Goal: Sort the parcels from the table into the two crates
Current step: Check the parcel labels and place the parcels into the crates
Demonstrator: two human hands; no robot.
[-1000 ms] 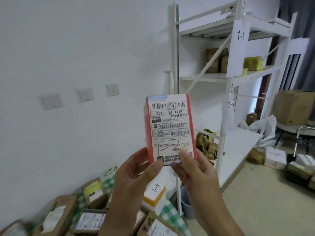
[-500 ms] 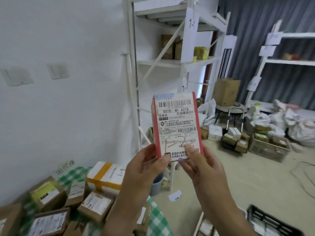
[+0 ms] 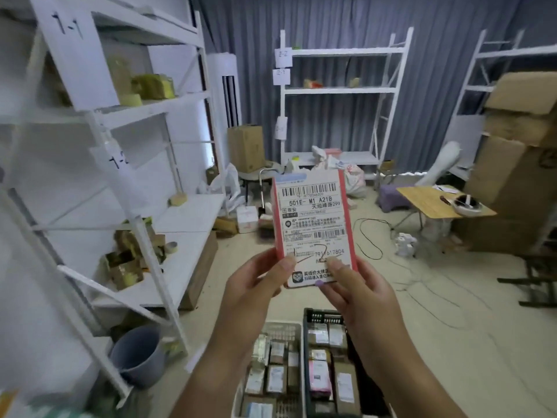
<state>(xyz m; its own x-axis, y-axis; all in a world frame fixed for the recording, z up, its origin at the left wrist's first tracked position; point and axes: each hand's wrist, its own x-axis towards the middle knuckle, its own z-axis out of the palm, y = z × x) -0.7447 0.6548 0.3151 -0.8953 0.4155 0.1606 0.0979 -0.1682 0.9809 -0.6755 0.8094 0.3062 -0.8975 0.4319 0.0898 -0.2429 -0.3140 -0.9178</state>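
Upright red-edged parcel (image 3: 313, 227), long axis vertical, pinched at its lower corners by the left hand (image 3: 256, 288) and right hand (image 3: 358, 294), thumbs on the label, held directly above the white crate (image 3: 297, 328) and black crate (image 3: 324, 315) lying side by side below, each nearer its own-side hand.

White metal shelving (image 3: 126, 164) lines a grey-curtained (image 3: 331, 22) room with beige floor (image 3: 452, 342) and wooden folding table (image 3: 434, 203).

Even, bright indoor light; soft shadows. Motion blur at left edge (shelf rack (image 3: 99, 164) smeared); wide-angle bowing at borders.
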